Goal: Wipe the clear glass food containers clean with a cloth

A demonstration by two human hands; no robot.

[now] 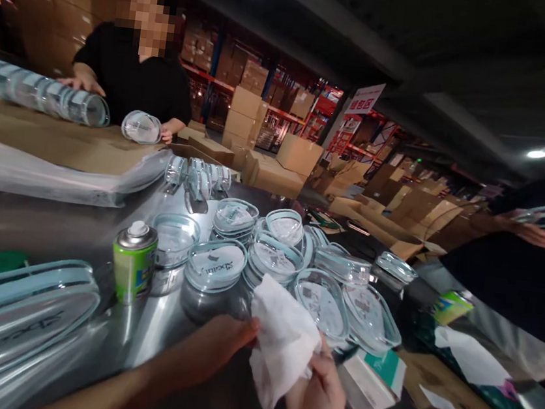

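Observation:
A crumpled white tissue hangs between my two hands, over the shiny metal table. My left hand pinches its left edge with thumb and fingers, which are partly hidden. On the other side my right hand has its fingers closed on the tissue's lower right edge. Just beyond lie several clear oval cases with pale blue rims; the nearest, an oval case, is tilted behind the tissue. One clear case bears dark lettering. A white and green box sits right of my right hand.
A green spray can stands at left, near a large lettered clear case. Across the table, a person in black handles a clear case beside a long row of cases. Another person stands at right. Cardboard boxes fill the background.

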